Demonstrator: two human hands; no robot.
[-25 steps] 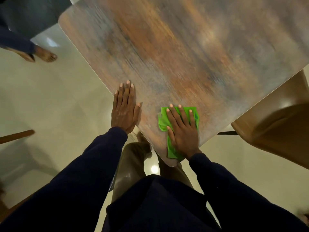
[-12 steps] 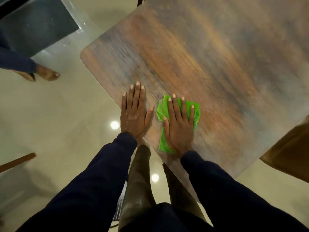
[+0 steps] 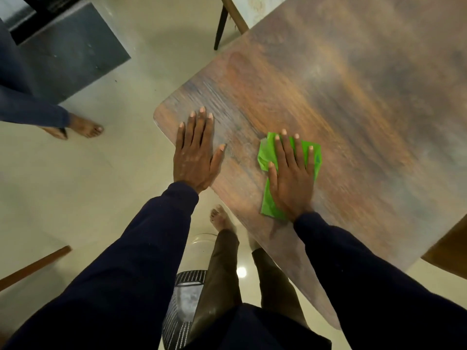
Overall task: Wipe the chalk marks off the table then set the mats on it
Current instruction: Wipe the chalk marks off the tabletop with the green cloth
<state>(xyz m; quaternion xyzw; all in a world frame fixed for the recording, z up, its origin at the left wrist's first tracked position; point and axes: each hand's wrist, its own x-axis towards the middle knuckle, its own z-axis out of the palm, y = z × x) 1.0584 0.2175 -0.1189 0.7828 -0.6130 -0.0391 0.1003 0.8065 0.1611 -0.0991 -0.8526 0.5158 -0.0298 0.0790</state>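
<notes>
Near the table (image 3: 353, 97) corner, right hand (image 3: 290, 178) presses the green cloth (image 3: 316, 157) flat, fingers spread, for wiping. Left hand (image 3: 195, 157) lies flat, fingers together, probably bracing.

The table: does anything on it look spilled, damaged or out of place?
Nothing stands out. The right hand presses the green cloth flat on the table; the left hand rests flat near its corner. No spill or damage shows, though the surface is blurred.
</notes>
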